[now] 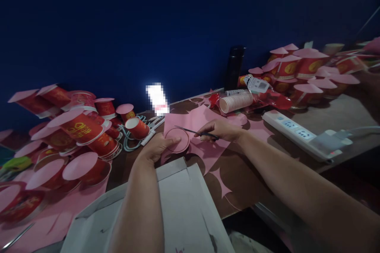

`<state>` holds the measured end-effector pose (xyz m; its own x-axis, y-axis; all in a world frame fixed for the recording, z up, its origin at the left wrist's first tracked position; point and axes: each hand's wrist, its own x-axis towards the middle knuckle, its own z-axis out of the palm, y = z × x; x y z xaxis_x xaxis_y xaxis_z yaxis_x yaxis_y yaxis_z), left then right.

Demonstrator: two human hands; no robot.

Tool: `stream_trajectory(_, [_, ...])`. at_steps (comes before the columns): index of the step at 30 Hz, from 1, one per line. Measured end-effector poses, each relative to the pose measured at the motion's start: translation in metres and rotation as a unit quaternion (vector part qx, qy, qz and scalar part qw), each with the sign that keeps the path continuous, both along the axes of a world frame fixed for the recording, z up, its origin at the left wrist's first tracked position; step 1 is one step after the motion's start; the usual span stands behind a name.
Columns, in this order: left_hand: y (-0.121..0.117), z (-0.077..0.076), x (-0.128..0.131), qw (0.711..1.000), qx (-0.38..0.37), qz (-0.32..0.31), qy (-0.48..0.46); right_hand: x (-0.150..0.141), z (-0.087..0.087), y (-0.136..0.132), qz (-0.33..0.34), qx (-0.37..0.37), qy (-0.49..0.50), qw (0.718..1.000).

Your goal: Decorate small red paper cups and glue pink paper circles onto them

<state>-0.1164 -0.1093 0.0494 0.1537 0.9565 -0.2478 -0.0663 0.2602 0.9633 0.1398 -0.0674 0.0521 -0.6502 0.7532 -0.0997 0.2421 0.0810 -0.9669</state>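
Pink disc [179, 148] pressed under left thumb [174, 141]; right fingers [207, 127] pinch slim dark tool [189, 131].

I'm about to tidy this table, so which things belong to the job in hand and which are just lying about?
Part of the job, it seems:
pink disc, left hand's thumb on it
thin dark tool in the right hand
pink paper
perhaps the pink-topped red cups

Probably just lying about:
black bottle
power strip
barcode-labelled clear packaging
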Motion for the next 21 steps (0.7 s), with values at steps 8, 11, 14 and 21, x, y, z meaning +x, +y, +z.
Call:
stream_trajectory(8, [0.0,0.001,-0.002,0.999,0.003,-0.049,0.001,0.001,-0.001,0.001,0.0,-0.006,-0.005,1.0])
stream_trajectory(11, [0.0,-0.002,-0.001,0.999,-0.001,-0.033,-0.007,0.001,-0.001,0.001,-0.001,-0.002,-0.008,1.0])
stream_trajectory(14, [0.005,-0.004,0.0,1.0,-0.002,-0.001,-0.007,0.001,0.0,0.002,-0.01,-0.005,0.006,1.0])
stream_trajectory(21, [0.014,0.005,0.01,0.913,0.195,0.332,0.132,-0.011,-0.013,0.004,-0.137,-0.047,0.13,0.981])
